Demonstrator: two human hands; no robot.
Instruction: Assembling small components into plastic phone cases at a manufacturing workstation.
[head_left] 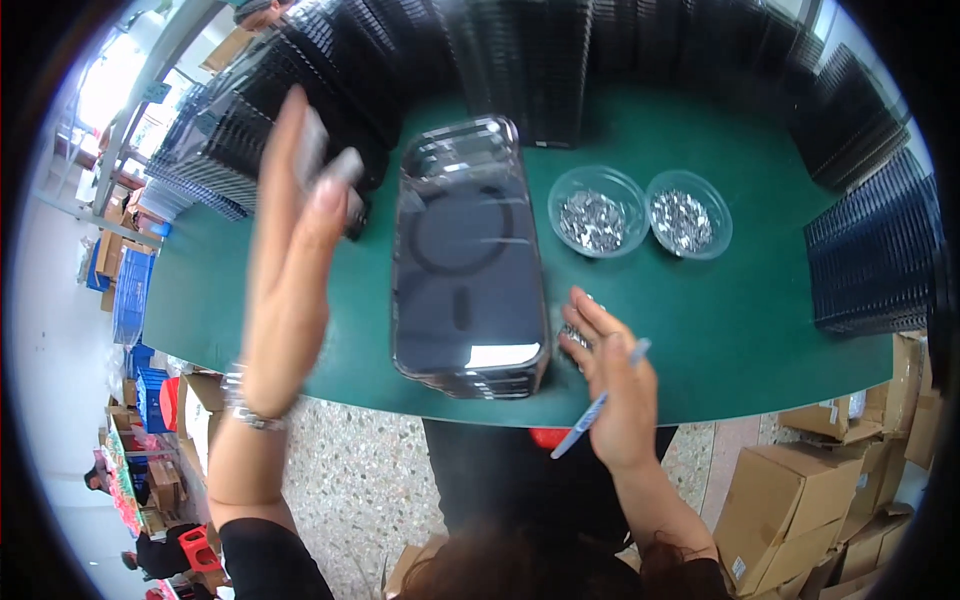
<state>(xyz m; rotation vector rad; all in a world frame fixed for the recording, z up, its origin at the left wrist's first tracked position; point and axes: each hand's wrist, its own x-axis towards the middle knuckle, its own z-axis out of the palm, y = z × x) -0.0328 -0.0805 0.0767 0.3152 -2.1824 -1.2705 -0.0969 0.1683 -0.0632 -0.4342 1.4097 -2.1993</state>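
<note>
In the middle of the green table lies a stack of see-through dark phone cases, its top one showing a ring mark. To the left of it my left hand is raised, blurred, with pale coverings on some fingertips. It is beside the tall stacks at the far left; whether it holds anything does not show. My right hand, right of the case stack, has a slim pale blue pen-like tool across its palm. Its fingertips are at a small pile of silvery pieces on the table, partly hidden.
Two clear round bowls of small silvery pieces stand side by side. Tall dark stacks of cases line the far edge, with another stack at right. Cardboard boxes lie on the floor at right. People are in the background at left.
</note>
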